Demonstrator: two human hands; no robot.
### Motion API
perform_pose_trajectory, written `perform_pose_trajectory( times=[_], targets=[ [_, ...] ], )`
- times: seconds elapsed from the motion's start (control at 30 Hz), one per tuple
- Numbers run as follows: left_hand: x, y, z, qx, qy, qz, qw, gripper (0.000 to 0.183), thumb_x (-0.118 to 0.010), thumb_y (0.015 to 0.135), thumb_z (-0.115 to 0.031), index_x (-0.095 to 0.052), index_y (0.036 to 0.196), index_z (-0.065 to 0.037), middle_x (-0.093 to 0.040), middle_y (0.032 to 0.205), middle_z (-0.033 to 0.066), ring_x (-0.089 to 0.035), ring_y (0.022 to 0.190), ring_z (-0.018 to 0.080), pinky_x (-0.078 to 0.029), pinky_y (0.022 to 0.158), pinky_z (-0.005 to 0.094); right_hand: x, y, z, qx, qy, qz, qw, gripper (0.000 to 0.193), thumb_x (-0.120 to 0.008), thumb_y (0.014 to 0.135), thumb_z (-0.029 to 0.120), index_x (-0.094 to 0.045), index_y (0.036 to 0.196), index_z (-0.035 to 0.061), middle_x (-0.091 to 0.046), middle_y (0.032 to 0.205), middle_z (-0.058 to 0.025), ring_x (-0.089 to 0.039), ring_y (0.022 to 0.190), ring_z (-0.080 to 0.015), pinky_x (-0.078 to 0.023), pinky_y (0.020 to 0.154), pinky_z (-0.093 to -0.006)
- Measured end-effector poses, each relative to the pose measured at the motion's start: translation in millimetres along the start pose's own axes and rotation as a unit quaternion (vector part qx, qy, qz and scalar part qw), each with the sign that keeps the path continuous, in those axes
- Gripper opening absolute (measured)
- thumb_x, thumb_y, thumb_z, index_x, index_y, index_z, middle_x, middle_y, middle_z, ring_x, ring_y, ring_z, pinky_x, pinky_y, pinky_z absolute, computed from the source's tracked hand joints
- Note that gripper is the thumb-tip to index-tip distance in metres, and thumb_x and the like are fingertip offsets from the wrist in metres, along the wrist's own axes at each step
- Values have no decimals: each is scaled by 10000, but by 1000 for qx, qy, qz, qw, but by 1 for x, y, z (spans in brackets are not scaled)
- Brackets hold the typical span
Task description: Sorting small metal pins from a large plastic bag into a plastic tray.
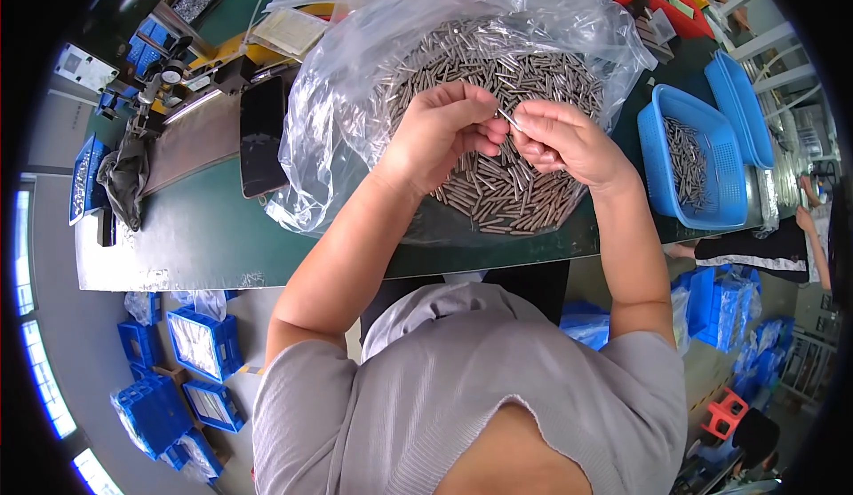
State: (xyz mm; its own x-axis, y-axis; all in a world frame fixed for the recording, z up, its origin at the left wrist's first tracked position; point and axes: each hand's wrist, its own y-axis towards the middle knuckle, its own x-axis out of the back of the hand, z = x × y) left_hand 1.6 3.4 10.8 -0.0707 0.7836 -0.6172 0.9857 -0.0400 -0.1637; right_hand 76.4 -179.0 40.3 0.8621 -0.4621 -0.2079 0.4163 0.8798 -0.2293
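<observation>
Overhead, both hands' grip (511, 126) on one pin (510, 122), above bagged pins (498, 184); seemingly likewise-filled blue basket (689, 157).

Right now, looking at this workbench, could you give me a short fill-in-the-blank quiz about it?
1. Both hands, left hand and right hand, pinch one thin metal ____ between them.
2. The heap of pins lies in a clear ____ bag.
3. The basket at the right is ____ in colour.

Missing words: pin; plastic; blue.

blue basket (724, 153): right edge of the green tabletop (204, 228), holding some metal pins
black phone (263, 135): left part of tabletop
grey cloth (123, 179): far-left edge
blue crates (203, 344): floor, left
</observation>
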Motion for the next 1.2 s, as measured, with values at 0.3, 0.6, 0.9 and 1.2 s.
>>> perform_pose_trajectory(
  times=[0.3,0.6,0.9,1.2],
  targets=[
    [-3,-1,-2,6,10,10,1000,101,-514,863,-64,-562,910,11,-635,771,125,-630,674,178,-523,598,261,9,1,1,-19,33,8,999,214,-479,914,199,-505,773,41,-377,617,60,-322,519,-5,-243,429,-152],
    [-7,-3,3,-2,33,1,999,67,-534,851,-40,-563,878,14,-633,800,137,-645,732,205,-557,675,301,-1,12,-13,165,-363,-204,894,232,-546,902,256,-568,867,28,-479,596,42,-425,545,-33,-348,487,-204],
    [-8,-2,3,-43,-24,-45,998,72,-562,816,-24,-543,852,35,-624,771,155,-625,671,213,-546,648,312,-9,19,-17,167,-49,-221,960,99,-580,860,129,-573,900,38,-506,685,33,-413,557,-27,-340,500,-185],
    [-3,-1,0,-66,-33,-140,987,77,-538,830,-47,-550,857,24,-622,797,154,-623,710,223,-544,682,331,24,17,-17,56,151,-71,984,103,-508,831,91,-537,901,21,-500,684,12,-456,570,-67,-345,493,-207]
  ],
)
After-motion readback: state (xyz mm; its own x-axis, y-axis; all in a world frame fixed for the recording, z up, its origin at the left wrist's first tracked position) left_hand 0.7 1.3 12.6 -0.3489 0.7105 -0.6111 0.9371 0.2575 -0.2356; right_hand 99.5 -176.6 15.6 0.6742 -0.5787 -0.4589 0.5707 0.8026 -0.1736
